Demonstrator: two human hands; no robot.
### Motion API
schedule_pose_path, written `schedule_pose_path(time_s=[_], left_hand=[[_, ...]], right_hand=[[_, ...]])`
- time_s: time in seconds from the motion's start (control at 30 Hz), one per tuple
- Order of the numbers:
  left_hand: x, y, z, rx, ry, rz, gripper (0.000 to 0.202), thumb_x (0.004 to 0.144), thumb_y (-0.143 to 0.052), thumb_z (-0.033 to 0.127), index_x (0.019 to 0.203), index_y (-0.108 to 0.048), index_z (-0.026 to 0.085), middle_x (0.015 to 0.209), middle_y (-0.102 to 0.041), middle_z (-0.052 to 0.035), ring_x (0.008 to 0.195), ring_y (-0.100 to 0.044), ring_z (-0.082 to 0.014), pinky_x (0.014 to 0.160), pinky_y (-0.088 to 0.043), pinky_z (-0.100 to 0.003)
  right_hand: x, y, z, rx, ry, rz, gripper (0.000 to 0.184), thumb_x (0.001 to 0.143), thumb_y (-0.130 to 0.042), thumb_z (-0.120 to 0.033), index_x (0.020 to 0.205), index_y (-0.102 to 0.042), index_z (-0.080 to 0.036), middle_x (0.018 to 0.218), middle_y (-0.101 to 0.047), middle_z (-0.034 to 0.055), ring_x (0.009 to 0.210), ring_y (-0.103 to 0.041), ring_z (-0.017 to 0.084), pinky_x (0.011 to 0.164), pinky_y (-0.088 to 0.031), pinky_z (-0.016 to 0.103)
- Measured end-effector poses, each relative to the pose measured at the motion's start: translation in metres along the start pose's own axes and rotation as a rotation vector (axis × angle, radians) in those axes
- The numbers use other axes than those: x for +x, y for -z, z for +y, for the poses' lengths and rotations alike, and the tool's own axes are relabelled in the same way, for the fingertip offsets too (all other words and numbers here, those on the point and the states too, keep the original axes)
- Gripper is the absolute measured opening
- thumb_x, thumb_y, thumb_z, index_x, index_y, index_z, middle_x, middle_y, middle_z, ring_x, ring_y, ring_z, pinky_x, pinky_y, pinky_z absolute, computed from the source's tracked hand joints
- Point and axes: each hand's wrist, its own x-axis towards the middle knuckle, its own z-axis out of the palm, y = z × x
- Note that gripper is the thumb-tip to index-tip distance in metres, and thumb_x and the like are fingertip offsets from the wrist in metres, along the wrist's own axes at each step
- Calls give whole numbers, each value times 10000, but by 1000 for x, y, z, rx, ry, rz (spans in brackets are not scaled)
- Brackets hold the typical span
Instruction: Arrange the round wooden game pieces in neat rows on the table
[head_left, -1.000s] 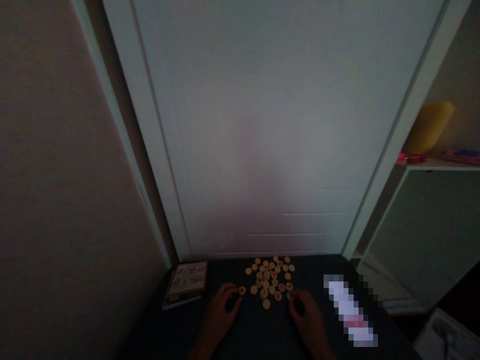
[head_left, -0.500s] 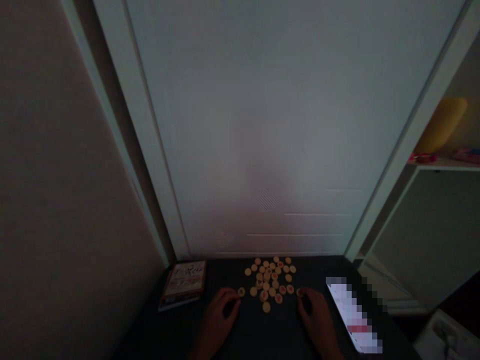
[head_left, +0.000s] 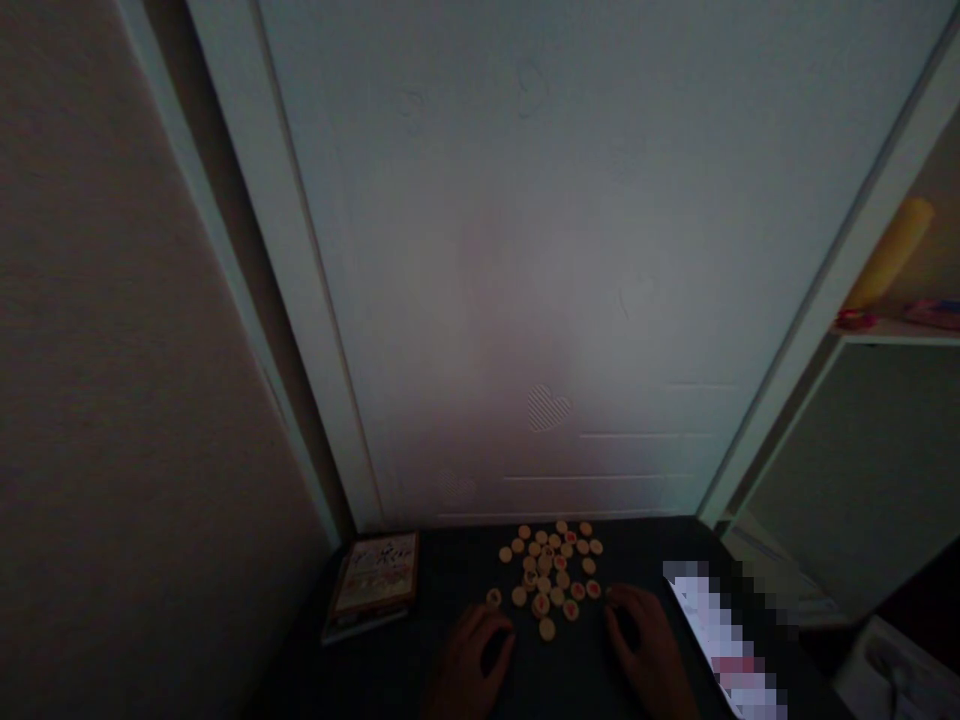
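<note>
I'm tracking: left hand point(head_left: 474, 665) at 7 o'clock near a lone piece point(head_left: 493, 598), right hand point(head_left: 645, 650) at 5 o'clock of the xiangqi pieces point(head_left: 544, 584) | pieces lying in a loose heap, none stacked | grips curled, holding anything? too dark to tell

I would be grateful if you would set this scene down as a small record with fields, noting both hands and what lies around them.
left hand: left hand, nearest an outlying round wooden piece
right hand: right hand, at the cluster's right edge, nearest a red-marked piece
held items: cannot tell in this dim light
cluster: loose group of round wooden game pieces, many marked red, on a dark tabletop
left of cluster: illustrated box
right of cluster: pixelated flat object
behind: white door
</note>
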Motion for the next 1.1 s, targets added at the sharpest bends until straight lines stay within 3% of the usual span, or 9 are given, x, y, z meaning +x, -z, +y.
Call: schedule_pose_path(time_s=[0.17, 0.3, 0.47, 0.63, 0.83, 1.1], left_hand=[[0, -1, 1, 32, 26, 1, 130, 938, -587, 299, 1008, -697, 298, 1053, -726, -48, 993, -696, -236, 883, -591, -374], [8, -7, 11, 89, -14, 28, 217, 902, -636, 325, 1112, -692, 314, 1154, -722, -51, 1080, -679, -273, 948, -570, -444], [27, -28, 30, 137, -131, -87, 279, 909, -623, 277, 1183, -659, 320, 1232, -709, -38, 1145, -648, -281, 1054, -471, -527], [30, -47, 17, 182, -117, -64, 237, 882, -661, 302, 1117, -689, 319, 1182, -737, -45, 1129, -652, -313, 1001, -503, -539], [31, -39, 7, 94, -91, -113, 186, 909, -617, 268, 1073, -687, 322, 1108, -744, -43, 1053, -683, -270, 1011, -513, -478], [32, -39, 20, 3, -14, -124, 117, 904, -635, 266, 1008, -674, 302, 1079, -747, -27, 1025, -675, -260, 1015, -483, -500]], right_hand=[[2, 4, -2, 14, 17, 0, 273, 941, -551, -453, 1061, -694, -253, 1056, -716, 99, 992, -676, 275, 875, -572, 448], [3, 2, -9, 7, 79, -9, 234, 943, -555, -409, 1078, -691, -273, 1056, -723, 83, 1000, -673, 271, 879, -559, 452], [5, -8, -30, -22, 188, -90, 208, 933, -570, -299, 1116, -668, -298, 1130, -720, 55, 1080, -645, 271, 937, -512, 472], [21, -21, -51, -25, 248, -165, 201, 938, -544, -224, 1081, -672, -282, 1037, -732, 42, 979, -662, 235, 888, -511, 408], [32, -34, -55, 40, 245, -76, 184, 910, -587, -210, 1040, -679, -304, 928, -739, 17, 877, -686, 221, 794, -537, 348], [15, -33, -52, 49, 244, -173, 310, 863, -605, -158, 1122, -656, -320, 1045, -749, 21, 993, -691, 261, 984, -499, 494]])
